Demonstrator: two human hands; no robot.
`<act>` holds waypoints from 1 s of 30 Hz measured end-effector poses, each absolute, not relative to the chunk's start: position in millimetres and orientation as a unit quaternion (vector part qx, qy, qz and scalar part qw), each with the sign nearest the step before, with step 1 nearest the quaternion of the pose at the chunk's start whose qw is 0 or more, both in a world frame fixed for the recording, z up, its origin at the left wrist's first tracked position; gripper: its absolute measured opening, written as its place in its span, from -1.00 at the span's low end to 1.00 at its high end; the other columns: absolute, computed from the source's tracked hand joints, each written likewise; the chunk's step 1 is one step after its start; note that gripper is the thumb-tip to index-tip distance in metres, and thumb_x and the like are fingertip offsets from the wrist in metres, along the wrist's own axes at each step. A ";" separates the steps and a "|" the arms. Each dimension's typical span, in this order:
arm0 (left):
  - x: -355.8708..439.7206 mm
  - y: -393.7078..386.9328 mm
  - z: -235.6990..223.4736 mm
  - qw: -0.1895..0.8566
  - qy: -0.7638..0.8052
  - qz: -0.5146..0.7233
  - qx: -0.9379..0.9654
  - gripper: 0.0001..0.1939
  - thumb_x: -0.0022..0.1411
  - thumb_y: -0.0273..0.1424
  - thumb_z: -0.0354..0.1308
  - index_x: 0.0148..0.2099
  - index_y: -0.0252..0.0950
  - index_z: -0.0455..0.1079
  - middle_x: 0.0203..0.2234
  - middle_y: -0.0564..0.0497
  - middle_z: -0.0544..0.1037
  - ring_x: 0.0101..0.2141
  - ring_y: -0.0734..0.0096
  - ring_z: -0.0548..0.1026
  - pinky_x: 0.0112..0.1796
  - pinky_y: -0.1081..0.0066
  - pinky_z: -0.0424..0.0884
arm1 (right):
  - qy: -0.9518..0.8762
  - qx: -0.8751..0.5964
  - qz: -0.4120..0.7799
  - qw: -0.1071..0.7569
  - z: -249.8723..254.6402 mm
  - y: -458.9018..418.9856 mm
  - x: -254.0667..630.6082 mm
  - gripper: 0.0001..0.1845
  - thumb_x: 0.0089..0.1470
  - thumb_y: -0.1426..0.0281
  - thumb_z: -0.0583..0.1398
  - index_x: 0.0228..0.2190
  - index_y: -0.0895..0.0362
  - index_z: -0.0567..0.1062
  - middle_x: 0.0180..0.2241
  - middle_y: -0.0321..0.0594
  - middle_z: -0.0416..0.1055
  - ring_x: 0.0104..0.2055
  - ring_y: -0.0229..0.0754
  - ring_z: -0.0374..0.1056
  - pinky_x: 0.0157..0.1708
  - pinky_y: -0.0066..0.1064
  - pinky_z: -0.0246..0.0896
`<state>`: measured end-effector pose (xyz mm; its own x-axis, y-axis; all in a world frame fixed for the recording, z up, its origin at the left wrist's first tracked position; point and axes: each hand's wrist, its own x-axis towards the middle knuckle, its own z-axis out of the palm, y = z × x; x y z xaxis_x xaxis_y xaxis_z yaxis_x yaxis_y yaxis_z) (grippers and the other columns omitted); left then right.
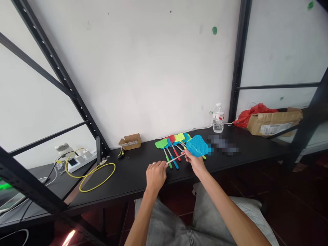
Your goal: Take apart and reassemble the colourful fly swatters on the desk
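Observation:
A blue fly swatter (197,145) is held above the black shelf by both hands, its meshed head to the right. My left hand (155,175) is closed around the handle end, which its fingers hide. My right hand (195,164) pinches the thin metal shaft close to the head. Just behind the hands, several more fly swatters lie in a row, heads toward the wall. Among them are a green swatter (161,143), a red swatter (171,139) and a yellow-green swatter (179,137). The held swatter and my right hand partly cover those at the right.
An open cardboard box (132,142) and a small black-and-yellow item (121,153) sit left of the swatters. A yellow cable (112,174) loops near a power strip (82,160). Rightward stand a water bottle (218,119) and a larger carton (274,123). Black metal posts (238,61) frame the shelf.

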<state>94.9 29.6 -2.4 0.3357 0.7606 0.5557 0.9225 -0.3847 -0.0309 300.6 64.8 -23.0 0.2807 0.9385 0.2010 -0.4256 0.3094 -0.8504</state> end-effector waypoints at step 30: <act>150.7 20.2 14.0 0.076 -0.527 -0.254 -0.808 -0.68 0.43 -0.18 -0.13 -0.14 -0.16 0.41 -0.32 0.04 0.59 -0.37 0.38 0.53 -0.49 0.43 0.06 | -0.563 -0.360 0.440 0.599 -23.8 56.8 304.2 -0.56 0.07 0.00 0.23 -0.40 0.15 0.59 -0.48 -0.22 0.42 -0.45 -0.23 0.27 -0.49 -0.41 0.11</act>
<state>150.7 20.2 14.0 0.3159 0.8120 0.4908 0.8892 -0.4337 0.1453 304.2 56.8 -23.8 -0.0230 0.9336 0.3575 -0.1215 0.3523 -0.9280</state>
